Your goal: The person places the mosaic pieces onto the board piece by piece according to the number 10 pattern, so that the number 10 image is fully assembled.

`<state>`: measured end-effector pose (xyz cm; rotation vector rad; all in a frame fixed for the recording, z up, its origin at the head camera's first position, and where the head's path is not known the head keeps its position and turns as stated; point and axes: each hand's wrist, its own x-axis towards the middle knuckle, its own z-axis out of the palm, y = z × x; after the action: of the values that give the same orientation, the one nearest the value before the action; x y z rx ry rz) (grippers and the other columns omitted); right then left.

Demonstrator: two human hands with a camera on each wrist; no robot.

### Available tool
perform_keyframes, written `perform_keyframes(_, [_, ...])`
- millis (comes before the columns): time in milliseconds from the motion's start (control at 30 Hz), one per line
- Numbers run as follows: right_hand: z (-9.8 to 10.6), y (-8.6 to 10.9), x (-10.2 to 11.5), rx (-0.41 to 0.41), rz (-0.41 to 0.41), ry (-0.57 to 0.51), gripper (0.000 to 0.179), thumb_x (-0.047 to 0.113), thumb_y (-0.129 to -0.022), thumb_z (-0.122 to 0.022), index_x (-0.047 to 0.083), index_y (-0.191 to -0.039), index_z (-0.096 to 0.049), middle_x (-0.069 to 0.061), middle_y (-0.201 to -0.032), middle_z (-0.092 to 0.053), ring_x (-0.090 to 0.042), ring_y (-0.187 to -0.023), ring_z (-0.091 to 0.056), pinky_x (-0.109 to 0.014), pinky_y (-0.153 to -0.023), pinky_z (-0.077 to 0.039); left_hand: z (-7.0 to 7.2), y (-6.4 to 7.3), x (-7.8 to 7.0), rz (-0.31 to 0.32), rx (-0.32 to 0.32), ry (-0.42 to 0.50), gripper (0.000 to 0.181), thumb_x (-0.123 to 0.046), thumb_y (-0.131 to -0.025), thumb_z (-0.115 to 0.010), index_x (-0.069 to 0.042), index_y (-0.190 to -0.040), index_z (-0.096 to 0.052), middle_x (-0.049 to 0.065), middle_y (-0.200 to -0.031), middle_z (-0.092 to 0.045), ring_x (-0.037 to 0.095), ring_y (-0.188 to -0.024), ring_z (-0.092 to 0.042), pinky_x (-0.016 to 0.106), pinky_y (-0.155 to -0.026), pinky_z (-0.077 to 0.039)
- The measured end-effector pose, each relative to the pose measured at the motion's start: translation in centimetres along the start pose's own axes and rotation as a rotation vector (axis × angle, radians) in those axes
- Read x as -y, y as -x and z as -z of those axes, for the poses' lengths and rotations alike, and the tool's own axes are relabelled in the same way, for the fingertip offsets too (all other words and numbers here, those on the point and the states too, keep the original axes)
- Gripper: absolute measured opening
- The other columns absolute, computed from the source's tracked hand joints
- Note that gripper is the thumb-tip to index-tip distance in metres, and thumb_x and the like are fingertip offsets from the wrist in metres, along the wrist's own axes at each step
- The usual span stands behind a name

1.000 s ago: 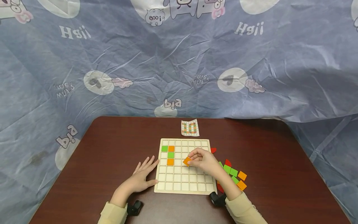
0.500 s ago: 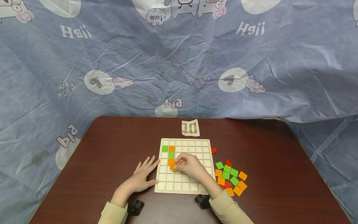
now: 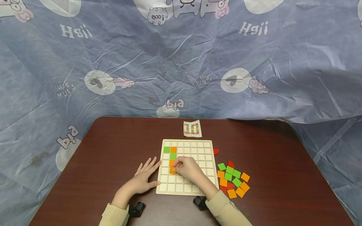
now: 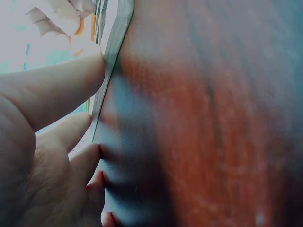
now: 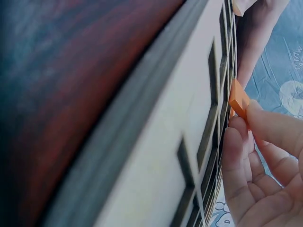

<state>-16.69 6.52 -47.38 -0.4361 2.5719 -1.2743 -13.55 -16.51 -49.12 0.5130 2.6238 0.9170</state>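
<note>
In the head view, a pale wooden grid board (image 3: 179, 188) lies on the table. My right hand (image 3: 189, 170) is over its left-middle part, pinching an orange square tile (image 3: 172, 170) between thumb and fingers. The right wrist view shows this orange tile (image 5: 238, 98) slightly tilted at the grid. Just above it, another orange tile (image 3: 171, 163) sits in a cell, partly covered by fingertips. Higher up are a green tile (image 3: 173, 156), an orange tile (image 3: 173, 149) and a green tile (image 3: 167, 149). With fingers spread, my left hand (image 3: 142, 180) rests against the board's left edge.
Right of the board lies a loose group of green tiles (image 3: 228, 177), orange tiles (image 3: 244, 187) and red curved pieces (image 3: 230, 185). One red piece (image 3: 216, 151) is by the upper right edge. A printed pattern card (image 3: 192, 128) lies behind the board on the brown table (image 3: 127, 135).
My right hand has carried the orange tile leftward across the board, to the cell below the other orange tile, where it now lies squarer to the grid. My left hand has stayed put.
</note>
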Motion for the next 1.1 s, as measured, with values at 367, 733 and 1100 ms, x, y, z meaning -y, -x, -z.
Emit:
perform_keyframes(367, [-0.3, -0.3, 0.3, -0.027, 0.067, 0.126, 0.003, 0.005, -0.084, -0.076, 0.005, -0.084, -0.073, 0.002, -0.079, -0.063, -0.006, -0.068, -0.054, -0.019, -0.063, -0.048, 0.1, 0.0, 0.0, -0.008, 0.004, -0.002, 0.078, -0.024, -0.091, -0.071, -0.013, -0.156, -0.029, 0.015, -0.165, -0.016, 0.039, -0.153, -0.007, 0.063, -0.119, 0.000])
perform_keyframes(733, [-1.0, -0.1, 0.7, -0.103, 0.086, 0.206, 0.007, 0.002, -0.079, -0.079, 0.007, -0.078, -0.073, 0.002, -0.077, -0.057, -0.005, -0.068, -0.052, -0.016, -0.062, -0.045, -0.1, -0.2, 0.3, -0.019, -0.005, -0.016, 0.078, -0.024, -0.091, -0.071, -0.014, -0.156, -0.030, 0.015, -0.164, -0.017, 0.039, -0.153, -0.008, 0.063, -0.119, -0.001])
perform_keyframes(1100, [-0.5, 0.3, 0.9, -0.063, 0.038, 0.161, 0.007, 0.005, -0.081, -0.078, 0.006, -0.084, -0.073, 0.000, -0.082, -0.059, -0.005, -0.069, -0.053, -0.016, -0.062, -0.047, -0.1, -0.2, 0.3, -0.016, 0.004, -0.007, 0.078, -0.027, -0.092, -0.070, -0.013, -0.156, -0.029, 0.016, -0.165, -0.015, 0.039, -0.153, -0.006, 0.064, -0.119, 0.000])
